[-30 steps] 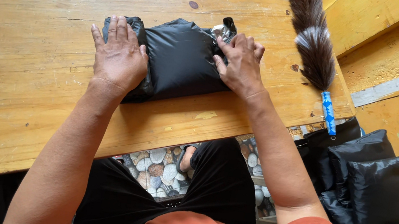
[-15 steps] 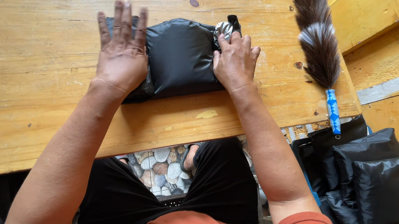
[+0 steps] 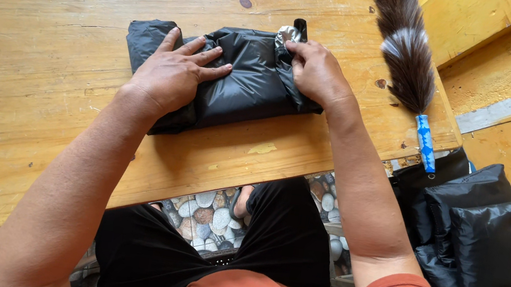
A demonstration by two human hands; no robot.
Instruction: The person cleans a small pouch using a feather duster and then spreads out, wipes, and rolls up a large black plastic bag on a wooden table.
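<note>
A folded black shiny garment lies on the wooden table. My left hand rests flat on its left half, fingers spread and pointing to the right. My right hand is on the bundle's right end, with fingertips pinching the fabric at the top right corner, where a silver lining patch and a small black tab show.
A feather duster with a blue handle lies on the table to the right of the bundle. More black shiny garments are piled at the lower right. Pebble-patterned floor shows under the table.
My left hand has turned from pointing away to lying across the bundle, pointing right. My right hand has stayed at the top right corner, and the bundle has hardly moved.
</note>
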